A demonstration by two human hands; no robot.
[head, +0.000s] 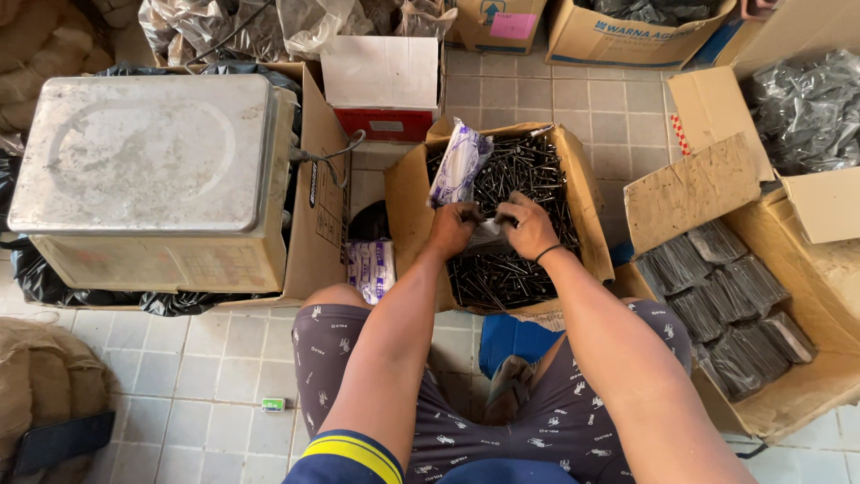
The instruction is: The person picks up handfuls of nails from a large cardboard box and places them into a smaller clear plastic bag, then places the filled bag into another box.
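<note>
A cardboard box (405, 202) between my knees is full of loose dark nails (528, 170). My left hand (451, 229) and my right hand (528, 226) meet over the nails, both gripping a small clear plastic bag (488, 233) partly filled with nails. A black band circles my right wrist. A stack of white and purple printed bags (459, 163) leans against the box's left inner wall, just above my left hand.
A metal weighing scale (148, 170) stands on a box at the left. At the right, an open carton (811, 376) holds rows of bagged nails (735, 309). More printed bags (372, 267) lie on the tiled floor. Sacks and boxes crowd the back.
</note>
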